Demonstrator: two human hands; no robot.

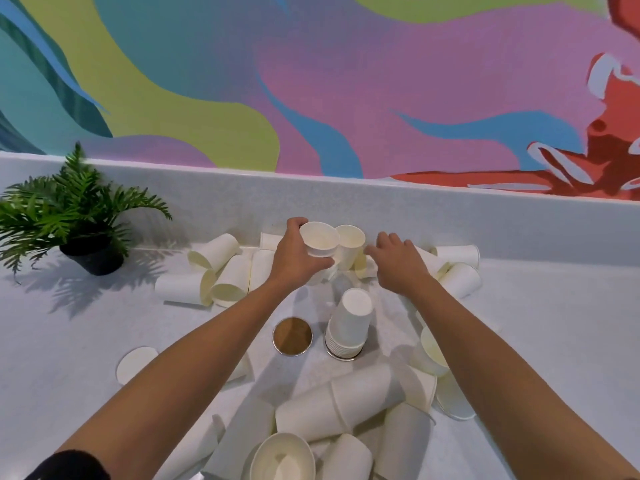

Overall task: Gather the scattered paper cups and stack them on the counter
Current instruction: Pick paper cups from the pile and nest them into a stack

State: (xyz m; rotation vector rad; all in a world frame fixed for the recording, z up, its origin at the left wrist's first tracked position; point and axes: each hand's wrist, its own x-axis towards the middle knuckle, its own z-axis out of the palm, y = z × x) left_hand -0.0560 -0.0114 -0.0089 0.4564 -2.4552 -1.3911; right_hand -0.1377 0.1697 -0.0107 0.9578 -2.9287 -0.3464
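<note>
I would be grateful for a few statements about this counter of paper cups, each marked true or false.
1. The left hand grips an upright paper cup. True.
2. The stack of cups stands with mouths up. False: the cups are nested mouth down, bases up.
3. The potted fern stands at the right end of the counter. False: it stands at the left end.
4. A brown round disc lies beside the stack. True.
5. The right hand lifts a cup high. False: it reaches low toward the fallen cups, with nothing visibly held.
</note>
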